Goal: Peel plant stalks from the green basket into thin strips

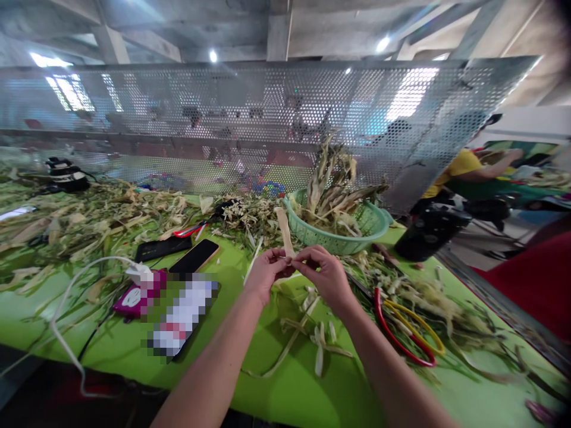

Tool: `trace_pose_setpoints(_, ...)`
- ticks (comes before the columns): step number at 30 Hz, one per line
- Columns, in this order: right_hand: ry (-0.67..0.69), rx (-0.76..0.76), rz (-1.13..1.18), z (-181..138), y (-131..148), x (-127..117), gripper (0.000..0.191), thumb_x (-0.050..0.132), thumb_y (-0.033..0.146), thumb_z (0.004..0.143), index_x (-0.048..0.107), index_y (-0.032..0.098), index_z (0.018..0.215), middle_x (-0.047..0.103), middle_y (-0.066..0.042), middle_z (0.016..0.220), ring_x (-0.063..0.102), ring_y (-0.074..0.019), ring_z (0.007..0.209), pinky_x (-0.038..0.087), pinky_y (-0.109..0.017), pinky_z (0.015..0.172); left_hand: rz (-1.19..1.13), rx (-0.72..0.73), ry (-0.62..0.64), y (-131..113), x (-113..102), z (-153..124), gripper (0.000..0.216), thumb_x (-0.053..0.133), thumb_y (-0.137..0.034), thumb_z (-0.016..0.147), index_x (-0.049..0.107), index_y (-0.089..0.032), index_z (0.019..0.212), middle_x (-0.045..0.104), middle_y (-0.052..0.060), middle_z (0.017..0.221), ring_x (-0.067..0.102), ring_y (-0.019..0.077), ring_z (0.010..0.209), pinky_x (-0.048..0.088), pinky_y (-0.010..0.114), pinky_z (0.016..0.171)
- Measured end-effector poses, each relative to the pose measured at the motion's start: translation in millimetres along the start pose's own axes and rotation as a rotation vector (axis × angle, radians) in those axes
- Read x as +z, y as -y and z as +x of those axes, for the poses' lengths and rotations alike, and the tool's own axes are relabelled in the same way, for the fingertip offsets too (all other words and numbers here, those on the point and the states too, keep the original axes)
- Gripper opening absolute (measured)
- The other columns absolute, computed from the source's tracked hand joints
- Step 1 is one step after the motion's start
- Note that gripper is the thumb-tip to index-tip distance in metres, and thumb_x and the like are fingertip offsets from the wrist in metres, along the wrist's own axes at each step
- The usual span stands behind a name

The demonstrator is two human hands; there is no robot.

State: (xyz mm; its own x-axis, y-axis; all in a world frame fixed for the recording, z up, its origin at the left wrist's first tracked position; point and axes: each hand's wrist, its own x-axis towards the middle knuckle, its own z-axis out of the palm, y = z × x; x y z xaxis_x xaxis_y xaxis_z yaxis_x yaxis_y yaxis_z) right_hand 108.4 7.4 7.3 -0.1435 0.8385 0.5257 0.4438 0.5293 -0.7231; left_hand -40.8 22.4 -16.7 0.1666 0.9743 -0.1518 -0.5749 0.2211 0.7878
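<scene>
Between my two hands, a pale strip of dried husk [284,229] stands up, its lower end pinched at the fingertips. My left hand [266,274] closes on it from the left. From the right, my right hand [325,276] presses thumb and fingers together at the same end. Just beyond them sits a green plastic basket [350,245] with dried husks [328,178] inside. Below my hands, thin husk scraps [319,345] lie on the green tabletop [285,395]. Scissors [378,303] with red and yellow handles rest right of my right forearm.
Left are a black phone [195,260], a phone with a blurred screen [182,315], a magenta case [134,300] and a white cable [57,330]. Husk piles [120,217] cover the back left. A black bottle [430,232] stands right. Behind rises a perforated metal partition [250,119].
</scene>
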Motion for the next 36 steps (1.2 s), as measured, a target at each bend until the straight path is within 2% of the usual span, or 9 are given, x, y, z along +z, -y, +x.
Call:
trace_pose_setpoints(9,-0.074,0.201,0.100,-4,-2,9,0.019,0.067,0.038,0.078,0.063,0.019,0.079,0.063,-0.003,0.070,0.054,-0.0166,0.062,0.043,-0.029,0.058,0.014,0.000,0.032,-1,1,-2,0.030,0.082,-0.022,0.061,0.062,-0.013,0.082,0.069,0.003,0.070,0.065,0.0129,0.060,0.052,0.028,0.068)
trace_pose_setpoints(13,-0.110,0.220,0.166,-3,-1,10,0.021,0.070,0.037,0.074,0.061,0.019,0.079,0.063,-0.002,0.069,0.055,-0.0155,0.061,0.045,-0.027,0.058,0.022,0.017,0.087,-3,3,-5,0.030,0.082,-0.027,0.063,0.065,-0.012,0.082,0.069,0.002,0.069,0.063,0.0111,0.060,0.053,0.028,0.072)
trace_pose_setpoints(16,-0.111,0.219,0.243,-2,-1,9,0.022,0.073,0.036,0.072,0.060,0.019,0.079,0.062,-0.001,0.070,0.055,-0.0146,0.062,0.046,-0.027,0.059,0.012,0.011,0.102,-3,4,-6,0.031,0.084,-0.023,0.058,0.064,-0.012,0.079,0.069,0.002,0.071,0.064,0.0113,0.063,0.053,0.027,0.074)
trace_pose_setpoints(22,-0.046,0.175,0.326,0,-4,2,0.020,0.072,0.035,0.076,0.064,0.020,0.088,0.063,-0.001,0.077,0.057,-0.0144,0.067,0.046,-0.026,0.062,-0.013,-0.013,0.046,-1,2,-2,0.028,0.082,-0.017,0.058,0.064,-0.011,0.078,0.069,0.003,0.072,0.064,0.0109,0.059,0.053,0.027,0.070)
trace_pose_setpoints(30,0.056,-0.092,0.062,1,0,-8,0.007,0.068,0.023,0.082,0.071,0.024,0.087,0.062,-0.004,0.091,0.061,-0.0174,0.083,0.048,-0.027,0.069,0.008,-0.024,0.005,-2,-1,0,0.025,0.077,-0.014,0.058,0.059,-0.013,0.075,0.061,-0.001,0.062,0.058,0.0080,0.052,0.050,0.024,0.063)
trace_pose_setpoints(36,0.058,-0.148,-0.065,0,-2,-8,0.006,0.068,0.022,0.082,0.071,0.024,0.086,0.063,-0.003,0.089,0.062,-0.0175,0.081,0.049,-0.028,0.072,0.033,-0.016,0.012,-1,-2,1,0.024,0.076,-0.014,0.056,0.059,-0.013,0.073,0.059,-0.003,0.061,0.053,0.0062,0.050,0.046,0.022,0.058)
